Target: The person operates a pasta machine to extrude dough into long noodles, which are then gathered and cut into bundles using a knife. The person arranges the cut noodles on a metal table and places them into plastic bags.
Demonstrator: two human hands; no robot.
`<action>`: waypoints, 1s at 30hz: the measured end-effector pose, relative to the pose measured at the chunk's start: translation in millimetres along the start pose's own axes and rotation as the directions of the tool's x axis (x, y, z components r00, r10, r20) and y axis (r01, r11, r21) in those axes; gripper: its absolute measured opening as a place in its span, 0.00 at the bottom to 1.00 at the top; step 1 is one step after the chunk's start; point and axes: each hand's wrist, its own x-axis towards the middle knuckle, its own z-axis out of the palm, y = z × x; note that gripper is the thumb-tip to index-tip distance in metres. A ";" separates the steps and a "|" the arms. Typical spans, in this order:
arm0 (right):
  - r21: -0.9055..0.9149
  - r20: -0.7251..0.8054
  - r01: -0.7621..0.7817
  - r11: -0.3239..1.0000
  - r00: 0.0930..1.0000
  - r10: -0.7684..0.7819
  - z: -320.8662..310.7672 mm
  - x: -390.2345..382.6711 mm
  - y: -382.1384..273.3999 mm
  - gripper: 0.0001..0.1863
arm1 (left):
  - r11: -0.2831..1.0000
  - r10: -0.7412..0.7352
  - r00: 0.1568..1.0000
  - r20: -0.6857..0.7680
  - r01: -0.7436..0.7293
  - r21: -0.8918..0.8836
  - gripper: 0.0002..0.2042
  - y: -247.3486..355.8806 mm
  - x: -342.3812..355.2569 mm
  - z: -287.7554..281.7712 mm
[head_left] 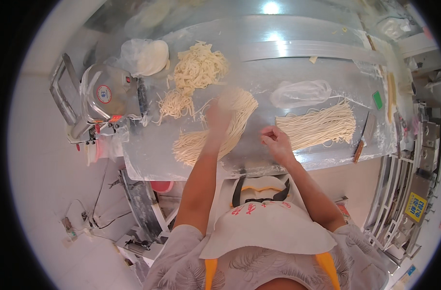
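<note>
A flour-dusted worktable (pixel 155 145) spreads out beneath a curved bundle of thin noodles (pixel 244 108). Well to the left of the curved bundle stands a grey machine (pixel 109 92). Right of the curved bundle, apart from it, lies a straight bundle of noodles (pixel 322 124), its strands running sideways. Beyond the curved bundle and to the right runs a long metal strip (pixel 312 49); beyond it and leftward sits a heap of wide noodles (pixel 200 65). A clear plastic bag (pixel 300 93) lies right of the curved bundle, a small tangle of noodles (pixel 176 103) left of it. Over the curved bundle is the left hand (pixel 219 113), too blurred to tell whether it is spread or gripping strands. Just right of the curved bundle, the right hand (pixel 276 140) has thumb and fingers drawn close; whether they pinch anything I cannot tell. Far right of the curved bundle lies a wooden-handled knife (pixel 368 132)
</note>
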 end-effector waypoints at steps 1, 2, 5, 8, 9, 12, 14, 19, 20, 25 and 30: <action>0.005 -0.005 -0.011 1.000 1.000 0.012 -3.2 -0.1 -0.6 0.12 | 1.000 -0.015 1.000 0.012 0.015 -0.009 0.41 -5.0 0.9 -3.4; 0.011 -0.008 -0.023 1.000 1.000 0.023 -5.8 0.1 -1.1 0.12 | 0.996 -0.036 0.999 0.040 0.039 -0.078 0.41 -9.5 1.4 -6.1; 0.051 -0.039 -0.037 0.998 0.999 0.039 -17.8 5.6 10.3 0.11 | 0.992 0.107 0.993 0.043 -0.103 -0.079 0.39 17.0 -4.0 -2.1; 0.065 -0.033 -0.006 0.998 0.999 0.009 -12.3 5.7 10.0 0.11 | 0.996 0.091 0.995 -0.042 -0.091 -0.004 0.39 4.7 -9.2 8.7; 0.058 -0.028 0.009 0.998 1.000 -0.008 -13.8 6.8 12.9 0.11 | 0.998 0.056 0.996 -0.065 -0.056 0.002 0.40 6.6 -6.8 12.4; 0.045 -0.017 0.042 0.998 0.999 -0.041 -18.2 7.0 19.4 0.11 | 0.992 -0.077 0.996 0.039 0.073 0.106 0.41 12.3 0.8 15.9; 0.043 -0.018 0.044 0.998 0.999 -0.043 -22.6 5.7 21.4 0.11 | 0.997 -0.060 0.998 0.021 0.059 0.045 0.38 13.6 -4.0 9.5; 0.088 0.021 -0.006 0.996 1.000 0.004 -25.1 -0.5 9.4 0.09 | 0.783 -0.143 0.976 0.163 0.212 -0.584 0.29 -22.6 -9.4 -41.1; 0.116 0.039 0.005 0.993 0.999 -0.009 -24.6 0.8 9.5 0.09 | 0.681 -0.187 0.960 0.210 0.281 -0.676 0.28 -32.2 -11.9 -55.6; 0.084 0.231 0.037 0.996 0.971 -0.056 -18.3 1.1 -2.1 0.18 | 0.576 -0.212 0.957 0.200 0.287 -0.766 0.29 9.6 -41.9 -136.6; -0.011 0.434 0.307 0.952 0.859 -0.272 35.4 1.6 -52.7 0.38 | 0.626 -0.121 0.990 0.077 0.136 -0.768 0.31 61.6 -70.6 -236.4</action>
